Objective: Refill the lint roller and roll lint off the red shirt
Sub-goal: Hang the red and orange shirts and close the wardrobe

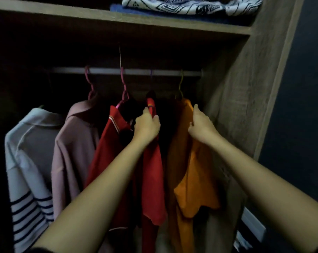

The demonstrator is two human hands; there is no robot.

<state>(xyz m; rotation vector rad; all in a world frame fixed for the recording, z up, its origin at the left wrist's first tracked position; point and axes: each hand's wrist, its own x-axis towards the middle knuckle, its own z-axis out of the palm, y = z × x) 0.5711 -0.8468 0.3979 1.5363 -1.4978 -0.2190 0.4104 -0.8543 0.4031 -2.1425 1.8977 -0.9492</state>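
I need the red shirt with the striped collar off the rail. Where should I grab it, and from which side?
Judging from its pose, grip the red shirt at the collar, where the left hand already pinches it, just under its hanger hook. Come from the front, lifting up to unhook it off the rail. The right hand holds the orange shirt aside.

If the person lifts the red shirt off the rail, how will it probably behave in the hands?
The red shirt hangs in soft folds, so it will probably be floppy and light. It may slip off its hanger, which is mostly hidden. The left hand grips its shoulder; the right hand pushes the orange shirt aside.
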